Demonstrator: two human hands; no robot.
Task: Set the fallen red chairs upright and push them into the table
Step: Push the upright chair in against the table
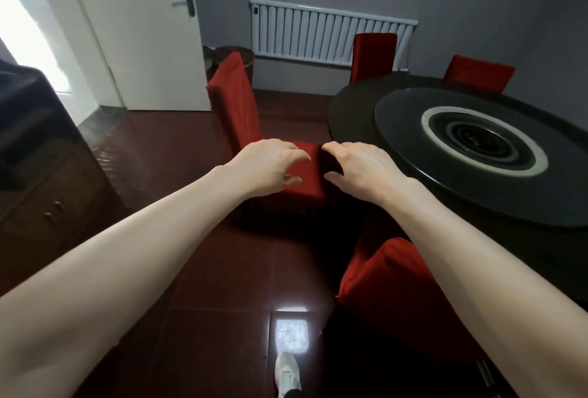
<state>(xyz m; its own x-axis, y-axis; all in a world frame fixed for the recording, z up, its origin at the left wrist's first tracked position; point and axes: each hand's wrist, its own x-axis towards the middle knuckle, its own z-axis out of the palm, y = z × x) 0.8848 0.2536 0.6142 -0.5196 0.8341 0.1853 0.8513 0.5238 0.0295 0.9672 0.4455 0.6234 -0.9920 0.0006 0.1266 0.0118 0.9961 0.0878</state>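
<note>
A red chair stands upright on the floor to the left of the round dark table, its seat facing the table with a gap between them. Both arms reach out over its seat. My left hand hovers above the seat with fingers spread and loosely bent, holding nothing. My right hand is beside it over the seat's right edge, fingers relaxed and empty. A second red chair sits low at the table's near side under my right forearm. Two more red chairs stand at the table's far side.
A glass turntable lies on the table. A dark wooden cabinet stands at the left. A white door is open at the back left, a white radiator hangs on the grey wall. My shoe is on the glossy red tiles.
</note>
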